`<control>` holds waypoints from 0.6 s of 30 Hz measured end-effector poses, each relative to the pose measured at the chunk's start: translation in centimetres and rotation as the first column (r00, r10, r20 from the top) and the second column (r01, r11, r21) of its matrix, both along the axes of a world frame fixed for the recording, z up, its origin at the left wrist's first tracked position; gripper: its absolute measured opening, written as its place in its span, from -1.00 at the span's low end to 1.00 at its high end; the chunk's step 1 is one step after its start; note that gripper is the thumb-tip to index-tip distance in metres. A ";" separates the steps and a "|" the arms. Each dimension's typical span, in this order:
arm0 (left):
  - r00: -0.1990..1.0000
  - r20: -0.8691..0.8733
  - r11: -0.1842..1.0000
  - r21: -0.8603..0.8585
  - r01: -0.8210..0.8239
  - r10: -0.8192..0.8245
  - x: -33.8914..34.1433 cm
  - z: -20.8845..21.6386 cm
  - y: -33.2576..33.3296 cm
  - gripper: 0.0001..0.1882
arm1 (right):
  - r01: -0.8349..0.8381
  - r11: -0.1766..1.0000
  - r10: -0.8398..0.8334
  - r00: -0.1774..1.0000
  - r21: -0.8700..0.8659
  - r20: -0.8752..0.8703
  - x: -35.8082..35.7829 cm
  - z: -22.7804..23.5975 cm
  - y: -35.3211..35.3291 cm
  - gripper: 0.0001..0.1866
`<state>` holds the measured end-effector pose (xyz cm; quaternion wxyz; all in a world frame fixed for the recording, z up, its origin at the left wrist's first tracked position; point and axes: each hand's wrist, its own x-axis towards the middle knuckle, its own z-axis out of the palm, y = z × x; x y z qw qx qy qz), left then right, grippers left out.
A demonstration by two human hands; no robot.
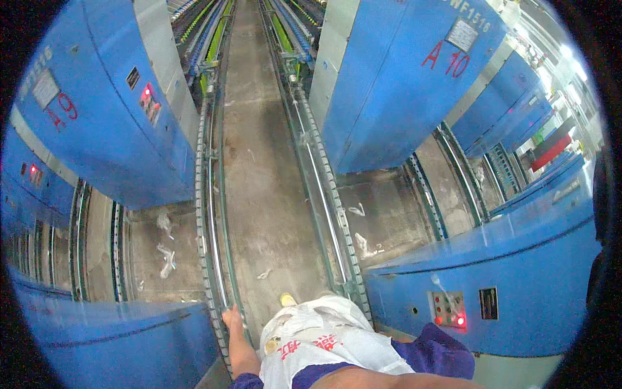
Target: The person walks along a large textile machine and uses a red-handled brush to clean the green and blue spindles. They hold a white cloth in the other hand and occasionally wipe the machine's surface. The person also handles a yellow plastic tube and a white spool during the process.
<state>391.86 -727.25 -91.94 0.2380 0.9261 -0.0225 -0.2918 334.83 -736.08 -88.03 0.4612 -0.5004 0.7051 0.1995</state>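
My left hand (232, 318) hangs low at my left side, by the metal rail (218, 259) that runs along the aisle. It is small and seen from above; I cannot make out its fingers or whether it touches the rail. On my right, a purple sleeve (437, 350) and a bit of bare forearm (402, 336) show, while the right hand itself is hidden behind the white apron (350, 343) I wear. The apron carries red printing. One yellow shoe tip (287, 299) pokes out in front of it.
Tall blue machine cabinets (389, 84) flank the narrow concrete aisle (259, 162). A second rail (324, 188) lies along its right side. White fibre scraps (166, 260) litter the floor. A control panel (448, 309) with a lit red lamp is at right. Rows of green and blue parts (214, 32) stretch ahead.
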 end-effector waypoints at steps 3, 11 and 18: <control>0.995 0.022 0.995 -0.035 0.099 -0.098 9.5 0.6 -16.6 -0.62 | 0.082 0.996 -0.082 0.997 0.037 -0.004 4.5 -0.4 -7.8 -0.63; 0.928 0.161 0.937 -0.046 0.347 -0.336 21.5 -3.8 -41.6 -0.59 | 0.052 0.997 -0.053 0.998 0.056 0.023 18.2 -8.6 -38.9 -0.76; 0.950 -0.002 0.848 0.451 0.280 -0.313 26.3 -3.6 -47.2 -0.72 | -0.196 0.917 0.266 0.949 -0.349 0.167 40.3 -10.3 -82.1 -0.65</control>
